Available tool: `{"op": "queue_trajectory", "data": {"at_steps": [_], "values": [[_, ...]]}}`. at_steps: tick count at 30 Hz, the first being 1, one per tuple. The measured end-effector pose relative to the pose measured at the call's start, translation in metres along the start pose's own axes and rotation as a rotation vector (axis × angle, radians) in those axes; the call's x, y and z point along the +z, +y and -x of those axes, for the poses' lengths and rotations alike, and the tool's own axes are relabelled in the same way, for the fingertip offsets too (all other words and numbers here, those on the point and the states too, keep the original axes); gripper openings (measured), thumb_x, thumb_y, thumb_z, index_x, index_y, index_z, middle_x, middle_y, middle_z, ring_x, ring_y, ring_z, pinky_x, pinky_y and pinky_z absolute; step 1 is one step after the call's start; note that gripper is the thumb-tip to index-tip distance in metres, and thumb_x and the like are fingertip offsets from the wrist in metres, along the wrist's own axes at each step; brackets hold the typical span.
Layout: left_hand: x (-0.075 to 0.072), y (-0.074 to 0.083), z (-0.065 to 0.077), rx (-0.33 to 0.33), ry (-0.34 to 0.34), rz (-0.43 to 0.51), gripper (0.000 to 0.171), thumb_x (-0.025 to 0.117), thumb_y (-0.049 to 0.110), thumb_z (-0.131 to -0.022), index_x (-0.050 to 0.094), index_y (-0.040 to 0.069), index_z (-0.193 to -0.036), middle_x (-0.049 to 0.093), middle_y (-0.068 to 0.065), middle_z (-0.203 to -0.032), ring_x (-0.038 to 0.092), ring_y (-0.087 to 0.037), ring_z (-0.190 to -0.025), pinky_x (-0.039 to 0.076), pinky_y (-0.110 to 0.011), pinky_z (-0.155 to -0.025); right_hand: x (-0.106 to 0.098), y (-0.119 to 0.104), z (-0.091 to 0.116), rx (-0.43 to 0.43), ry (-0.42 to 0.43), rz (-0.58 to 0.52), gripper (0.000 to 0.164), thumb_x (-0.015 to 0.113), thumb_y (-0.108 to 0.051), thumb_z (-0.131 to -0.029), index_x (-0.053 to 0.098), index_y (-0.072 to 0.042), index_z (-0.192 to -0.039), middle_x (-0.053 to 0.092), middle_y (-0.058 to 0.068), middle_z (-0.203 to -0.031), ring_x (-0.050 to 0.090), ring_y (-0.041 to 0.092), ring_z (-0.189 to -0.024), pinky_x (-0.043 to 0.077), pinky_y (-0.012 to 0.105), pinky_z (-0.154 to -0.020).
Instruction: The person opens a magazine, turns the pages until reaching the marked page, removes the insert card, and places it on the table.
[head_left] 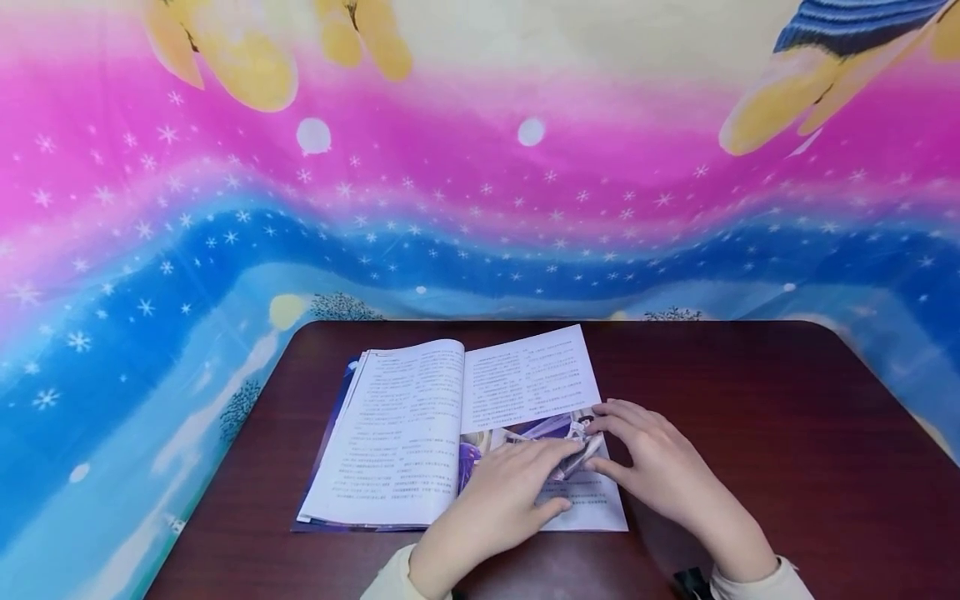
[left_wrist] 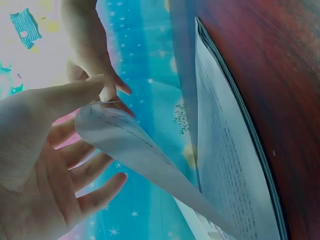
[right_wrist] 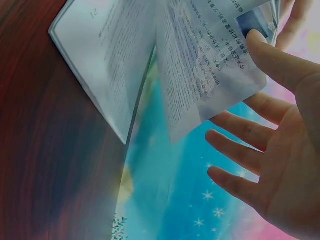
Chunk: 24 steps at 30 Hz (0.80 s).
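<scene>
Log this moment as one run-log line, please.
magazine: open on table | page: on right side, raised | left hand: touching page | right hand: holding page

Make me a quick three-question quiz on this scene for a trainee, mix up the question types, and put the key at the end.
1. Multiple choice: what lies open on the table? A: a laptop. B: a magazine. C: a toolbox.
2. True or false: in the head view, the right grip is at the left-hand edge of the magazine.
3. Fill in the blank: small white ____ shapes dot the pink and blue backdrop.

Key: 1, B. 2, false; it is at the outer edge of the right-hand page. 3, snowflake.
</scene>
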<state>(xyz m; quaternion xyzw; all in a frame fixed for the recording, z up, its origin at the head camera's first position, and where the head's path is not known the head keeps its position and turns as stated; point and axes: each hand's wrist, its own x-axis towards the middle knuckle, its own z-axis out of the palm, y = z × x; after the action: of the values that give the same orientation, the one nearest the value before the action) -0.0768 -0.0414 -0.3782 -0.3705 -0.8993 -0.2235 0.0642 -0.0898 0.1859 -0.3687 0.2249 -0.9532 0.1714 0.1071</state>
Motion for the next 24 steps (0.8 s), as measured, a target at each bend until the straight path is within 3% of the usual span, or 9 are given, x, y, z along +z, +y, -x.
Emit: {"op": "queue_trajectory", "data": {"at_steps": [7,14,24], "values": [[0.0055,-0.0028,0.0003,0.008,0.038,0.002,0.058,0.072,0.032,-0.092,0.05,0.023,-0.144,0.056,0.007,-0.14,0.055,-0.011,-0.125,0.046,-0.037,-0.102,-0.0007,-0.0027,0.0003,-0.034,0.031,0.035,0.044,0.086,-0.03,-0.077,0.07,-0.012,-0.114,0.061,0.01,-0.132,0.049,0.035,-0.129,0.041,0.057,-0.101],[0.0078,-0.004,-0.001,0.054,0.115,-0.07,0.046,0.067,0.02,-0.095,0.056,0.024,-0.139,0.064,0.006,-0.13,0.06,-0.011,-0.118,0.047,-0.032,-0.098,0.0002,-0.0037,-0.0011,-0.048,0.038,0.03,0.045,0.086,-0.028,-0.077,0.07,-0.012,-0.116,0.06,0.01,-0.134,0.047,0.033,-0.132,0.039,0.055,-0.104],[-0.0011,-0.0051,-0.0046,0.042,0.128,-0.015,0.041,0.065,0.018,-0.097,0.06,0.018,-0.137,0.064,0.003,-0.132,0.061,-0.014,-0.118,0.047,-0.032,-0.1,-0.0001,-0.0052,-0.0027,-0.116,0.132,-0.021,0.064,0.088,-0.027,-0.074,0.062,-0.011,-0.13,0.055,0.012,-0.14,0.047,0.033,-0.132,0.038,0.054,-0.104]]}}
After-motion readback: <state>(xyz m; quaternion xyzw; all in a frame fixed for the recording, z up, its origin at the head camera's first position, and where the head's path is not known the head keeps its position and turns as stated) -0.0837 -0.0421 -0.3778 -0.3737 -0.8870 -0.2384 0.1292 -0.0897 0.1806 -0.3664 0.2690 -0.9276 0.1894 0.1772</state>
